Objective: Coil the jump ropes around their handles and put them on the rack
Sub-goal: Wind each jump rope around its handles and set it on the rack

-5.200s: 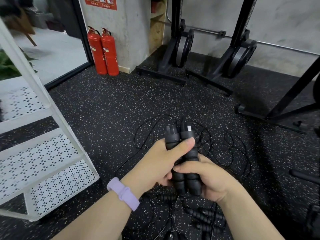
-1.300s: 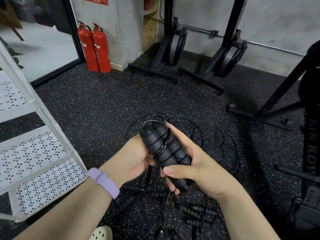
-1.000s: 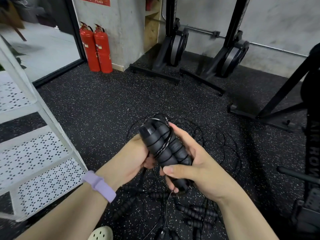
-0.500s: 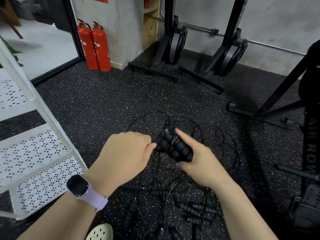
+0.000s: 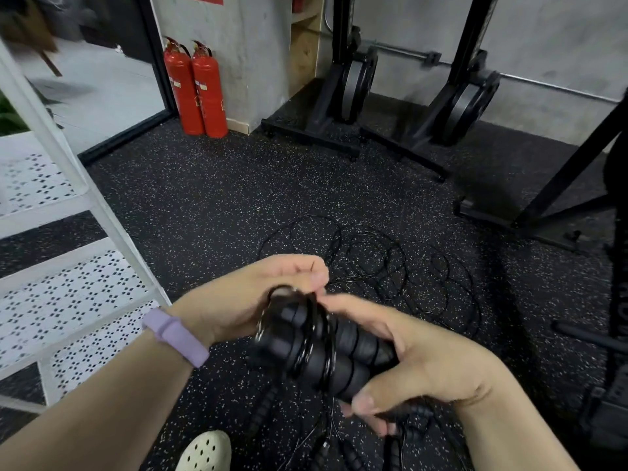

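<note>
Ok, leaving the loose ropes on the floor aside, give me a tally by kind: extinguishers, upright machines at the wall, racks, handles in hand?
Red fire extinguishers: 2
Upright black machines: 2
White rack: 1
Held handles: 2
Total: 7

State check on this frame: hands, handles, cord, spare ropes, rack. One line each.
Left hand: pinching the cord at the handle tops.
Right hand: gripping the handle pair.
Handle pair: held together, tilted, several turns of cord around them.
Loose cord: uncoiled, in loops on the floor.
Other jump ropes: lying on the floor, not coiled.
White rack: visible shelves hold no ropes.
</note>
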`<action>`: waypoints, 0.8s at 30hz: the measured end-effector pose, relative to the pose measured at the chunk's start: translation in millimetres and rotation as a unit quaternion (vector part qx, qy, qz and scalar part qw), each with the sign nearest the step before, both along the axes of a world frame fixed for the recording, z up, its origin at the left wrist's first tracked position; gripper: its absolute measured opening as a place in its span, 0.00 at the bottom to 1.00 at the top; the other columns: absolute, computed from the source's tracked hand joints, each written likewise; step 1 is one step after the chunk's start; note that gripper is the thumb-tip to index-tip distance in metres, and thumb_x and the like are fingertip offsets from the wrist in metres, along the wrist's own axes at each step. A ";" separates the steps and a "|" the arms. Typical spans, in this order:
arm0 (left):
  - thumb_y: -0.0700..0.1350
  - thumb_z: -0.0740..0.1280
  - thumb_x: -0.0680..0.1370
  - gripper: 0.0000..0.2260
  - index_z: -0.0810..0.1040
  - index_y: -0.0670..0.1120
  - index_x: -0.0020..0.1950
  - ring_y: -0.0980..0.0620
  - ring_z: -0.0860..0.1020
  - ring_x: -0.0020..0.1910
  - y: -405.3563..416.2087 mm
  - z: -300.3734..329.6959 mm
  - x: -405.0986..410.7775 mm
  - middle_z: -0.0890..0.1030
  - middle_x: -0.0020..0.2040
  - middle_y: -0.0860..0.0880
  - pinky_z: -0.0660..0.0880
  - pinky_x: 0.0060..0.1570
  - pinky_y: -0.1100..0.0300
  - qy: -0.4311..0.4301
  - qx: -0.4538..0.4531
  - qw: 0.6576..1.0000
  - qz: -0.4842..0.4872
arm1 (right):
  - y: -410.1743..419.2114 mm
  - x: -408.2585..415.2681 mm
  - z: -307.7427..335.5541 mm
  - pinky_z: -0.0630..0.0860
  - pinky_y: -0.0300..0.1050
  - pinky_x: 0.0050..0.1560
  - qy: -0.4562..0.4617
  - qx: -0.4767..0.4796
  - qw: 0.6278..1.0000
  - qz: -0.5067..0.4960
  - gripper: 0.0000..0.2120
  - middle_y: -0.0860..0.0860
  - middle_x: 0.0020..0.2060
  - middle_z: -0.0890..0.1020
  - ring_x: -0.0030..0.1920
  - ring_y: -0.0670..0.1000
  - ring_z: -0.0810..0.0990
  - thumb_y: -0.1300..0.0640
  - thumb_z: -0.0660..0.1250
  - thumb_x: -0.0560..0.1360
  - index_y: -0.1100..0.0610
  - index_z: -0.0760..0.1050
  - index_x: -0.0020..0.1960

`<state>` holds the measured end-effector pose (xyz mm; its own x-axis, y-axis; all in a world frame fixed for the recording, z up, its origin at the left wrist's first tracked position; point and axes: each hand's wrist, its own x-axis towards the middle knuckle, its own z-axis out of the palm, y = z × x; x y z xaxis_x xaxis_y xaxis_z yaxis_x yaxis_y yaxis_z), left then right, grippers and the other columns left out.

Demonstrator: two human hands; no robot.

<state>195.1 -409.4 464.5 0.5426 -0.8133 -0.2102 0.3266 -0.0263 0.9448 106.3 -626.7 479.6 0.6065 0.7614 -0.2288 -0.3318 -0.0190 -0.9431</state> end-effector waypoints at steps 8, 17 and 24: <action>0.47 0.57 0.83 0.17 0.76 0.33 0.53 0.43 0.83 0.46 -38.5 -35.0 5.0 0.83 0.46 0.35 0.81 0.54 0.54 0.260 -0.101 0.924 0.261 | 14.4 -1.0 -3.4 0.77 0.42 0.29 -0.029 0.007 0.983 -0.183 0.36 0.65 0.42 0.79 0.31 0.56 0.80 0.70 0.70 0.75 0.45 0.66 0.76; 0.43 0.54 0.84 0.16 0.76 0.41 0.42 0.51 0.80 0.37 -42.8 -33.1 -2.8 0.77 0.39 0.42 0.78 0.42 0.62 0.204 -0.079 0.931 0.294 | 17.0 0.6 -9.2 0.78 0.48 0.31 -0.026 -0.049 0.977 -0.208 0.41 0.68 0.39 0.79 0.32 0.58 0.79 0.66 0.74 0.74 0.40 0.60 0.78; 0.26 0.47 0.84 0.21 0.71 0.46 0.46 0.71 0.79 0.33 -44.5 -21.3 -10.2 0.79 0.28 0.57 0.71 0.40 0.77 0.165 -0.083 0.921 0.343 | 24.2 3.0 -8.5 0.78 0.47 0.33 -0.061 -0.028 0.978 -0.197 0.47 0.63 0.43 0.83 0.33 0.57 0.80 0.73 0.71 0.76 0.32 0.61 0.78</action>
<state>184.9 -454.0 443.2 0.8701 -0.3383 -0.3583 0.4816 0.4294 0.7640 109.3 -602.4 471.1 0.8760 0.4512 -0.1704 -0.2080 0.0349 -0.9775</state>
